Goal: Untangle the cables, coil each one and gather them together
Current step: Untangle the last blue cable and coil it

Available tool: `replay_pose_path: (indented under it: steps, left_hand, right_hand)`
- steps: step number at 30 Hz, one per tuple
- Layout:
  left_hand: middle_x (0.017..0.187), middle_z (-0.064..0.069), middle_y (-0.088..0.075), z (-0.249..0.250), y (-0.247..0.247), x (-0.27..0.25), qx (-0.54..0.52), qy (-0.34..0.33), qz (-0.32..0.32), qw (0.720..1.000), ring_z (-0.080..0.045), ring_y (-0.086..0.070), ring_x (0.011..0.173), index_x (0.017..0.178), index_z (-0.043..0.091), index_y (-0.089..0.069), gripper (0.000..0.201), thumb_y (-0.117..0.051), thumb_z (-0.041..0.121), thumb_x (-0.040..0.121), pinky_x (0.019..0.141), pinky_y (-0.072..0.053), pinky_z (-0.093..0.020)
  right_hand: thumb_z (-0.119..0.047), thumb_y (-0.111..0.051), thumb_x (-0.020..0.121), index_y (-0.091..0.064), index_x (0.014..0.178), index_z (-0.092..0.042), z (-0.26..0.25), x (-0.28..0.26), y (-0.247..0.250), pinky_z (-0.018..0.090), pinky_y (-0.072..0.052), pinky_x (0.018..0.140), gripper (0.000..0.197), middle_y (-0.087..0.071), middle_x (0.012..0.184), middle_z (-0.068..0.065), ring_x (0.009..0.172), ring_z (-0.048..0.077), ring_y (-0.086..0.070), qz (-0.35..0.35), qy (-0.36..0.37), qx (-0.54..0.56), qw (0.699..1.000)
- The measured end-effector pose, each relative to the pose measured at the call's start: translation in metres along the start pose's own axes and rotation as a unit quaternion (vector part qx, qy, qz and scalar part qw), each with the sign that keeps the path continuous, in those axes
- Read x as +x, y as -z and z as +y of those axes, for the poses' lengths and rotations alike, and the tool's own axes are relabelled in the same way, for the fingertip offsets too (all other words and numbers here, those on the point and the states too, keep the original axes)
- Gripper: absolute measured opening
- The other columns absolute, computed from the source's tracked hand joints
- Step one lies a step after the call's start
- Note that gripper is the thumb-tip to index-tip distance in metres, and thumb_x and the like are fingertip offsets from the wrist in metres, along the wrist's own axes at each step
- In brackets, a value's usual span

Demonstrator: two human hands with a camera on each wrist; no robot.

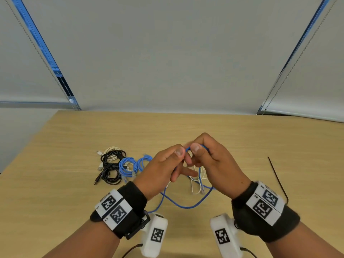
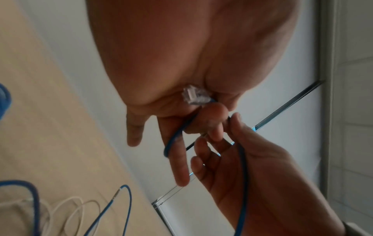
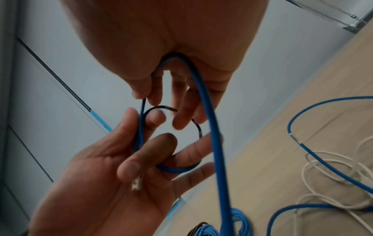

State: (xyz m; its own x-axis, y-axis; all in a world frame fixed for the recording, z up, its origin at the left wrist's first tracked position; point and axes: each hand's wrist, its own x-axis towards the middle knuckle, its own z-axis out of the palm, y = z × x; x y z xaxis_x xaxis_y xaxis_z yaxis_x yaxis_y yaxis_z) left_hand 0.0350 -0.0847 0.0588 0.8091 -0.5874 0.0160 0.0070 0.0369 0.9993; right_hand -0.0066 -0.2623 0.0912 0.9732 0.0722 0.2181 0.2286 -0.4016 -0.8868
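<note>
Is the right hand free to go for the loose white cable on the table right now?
Probably not yet. The right hand holds a loop of the blue cable with the left hand, and that cable's slack crosses the white cable below.

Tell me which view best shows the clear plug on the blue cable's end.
The left wrist view: the clear plug sits close and unobstructed in the left hand. The right wrist view shows the plug smaller and blurred against the palm. In the head view the hands hide it.

Wooden table (image 1: 74,131) carries coiled cables (image 1: 119,167) and a black tie (image 1: 277,178).
</note>
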Motion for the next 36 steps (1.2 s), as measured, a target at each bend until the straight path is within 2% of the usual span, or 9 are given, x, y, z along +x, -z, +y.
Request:
replay_pose_path:
  steps: [4,8,13,15,18,21,25,30,36]
  left_hand:
    - [0.052,0.007,-0.039,0.001,-0.001,0.001,0.068,-0.034,0.030,0.997,-0.030,-0.065,0.057,0.080,0.008,-0.051,0.050,-0.047,0.054,0.097,0.076,-0.054,-0.041]
    - [0.054,0.008,-0.039,0.003,-0.005,-0.002,0.010,-0.023,0.038,0.999,-0.025,-0.055,0.051,0.078,0.012,-0.049,0.041,-0.042,0.042,0.105,0.095,-0.046,-0.066]
    - [0.057,-0.004,-0.051,0.014,0.013,-0.002,-0.240,0.011,-0.034,0.970,-0.050,-0.070,0.095,0.076,0.013,-0.051,0.039,-0.049,0.041,0.102,0.100,-0.051,-0.048]
    - [0.087,-0.017,-0.072,0.022,0.015,-0.002,-0.318,-0.006,-0.096,0.943,-0.060,-0.059,0.115,0.077,0.011,-0.050,0.038,-0.052,0.039,0.103,0.111,-0.042,-0.057]
    - [0.141,-0.028,-0.056,0.031,0.009,-0.002,-0.367,-0.034,-0.141,0.919,-0.052,-0.046,0.136,0.081,0.009,-0.056,0.037,-0.049,0.037,0.104,0.118,-0.026,-0.064]
    - [0.155,-0.014,-0.046,0.034,-0.001,-0.002,-0.401,-0.037,-0.066,0.913,-0.033,-0.042,0.145,0.081,0.015,-0.058,0.036,-0.046,0.041,0.102,0.118,-0.016,-0.068]
    - [0.146,0.012,-0.058,0.035,0.003,0.006,-0.369,-0.061,0.142,0.917,-0.015,-0.054,0.136,0.079,0.028,-0.055,0.032,-0.044,0.050,0.099,0.116,-0.019,-0.060]
    - [0.135,0.008,-0.064,0.020,0.022,0.022,-0.170,-0.052,0.270,0.946,-0.014,-0.057,0.132,0.077,0.021,-0.058,0.025,-0.055,0.028,0.101,0.118,-0.032,-0.049]
    - [0.082,0.002,-0.066,-0.007,0.010,0.013,0.072,0.019,0.100,0.992,-0.015,-0.068,0.089,0.078,0.024,-0.061,0.034,-0.044,0.028,0.107,0.086,-0.048,-0.037]
  right_hand:
    - [-0.026,-0.046,0.106,-0.050,0.084,-0.018,0.002,0.001,-0.003,0.029,-0.045,0.061,0.024,-0.059,0.073,0.004,0.062,0.007,-0.051,0.030,0.008,-0.005,1.000]
    - [-0.028,-0.052,0.104,-0.054,0.084,-0.022,0.004,0.008,-0.002,0.036,-0.050,0.055,0.021,-0.067,0.079,-0.001,0.061,0.006,-0.053,0.029,-0.001,0.012,0.999]
    - [-0.023,-0.060,0.099,-0.061,0.084,-0.013,0.027,0.013,0.013,0.027,-0.048,0.051,0.018,-0.074,0.083,0.001,0.046,0.012,-0.048,0.026,-0.095,0.131,0.986]
    - [-0.029,-0.057,0.100,-0.062,0.083,-0.016,0.039,0.008,0.009,0.032,-0.048,0.052,0.022,-0.069,0.073,0.000,0.044,0.017,-0.049,-0.026,-0.132,0.143,0.980]
    - [-0.044,-0.054,0.098,-0.065,0.082,-0.024,0.049,-0.002,-0.006,0.027,-0.045,0.048,0.027,-0.066,0.068,0.007,0.044,0.020,-0.055,-0.085,-0.174,0.152,0.969]
    - [-0.043,-0.058,0.097,-0.060,0.079,-0.026,0.051,-0.001,-0.010,0.026,-0.046,0.047,0.025,-0.065,0.065,0.009,0.045,0.023,-0.059,-0.064,-0.187,0.140,0.970]
    - [-0.020,-0.060,0.094,-0.052,0.093,-0.017,0.047,-0.006,-0.015,0.029,-0.047,0.050,0.009,-0.062,0.064,0.007,0.046,0.023,-0.059,-0.125,-0.199,0.099,0.967]
    - [-0.030,-0.052,0.100,-0.056,0.101,-0.029,0.028,-0.024,-0.029,0.023,-0.045,0.056,0.004,-0.055,0.059,-0.015,0.053,0.005,-0.046,-0.225,-0.122,0.006,0.967]
    - [-0.029,-0.053,0.103,-0.069,0.093,-0.020,-0.005,0.003,0.001,0.025,-0.042,0.069,0.021,-0.060,0.070,-0.017,0.068,0.001,-0.055,-0.121,0.039,-0.138,0.982]
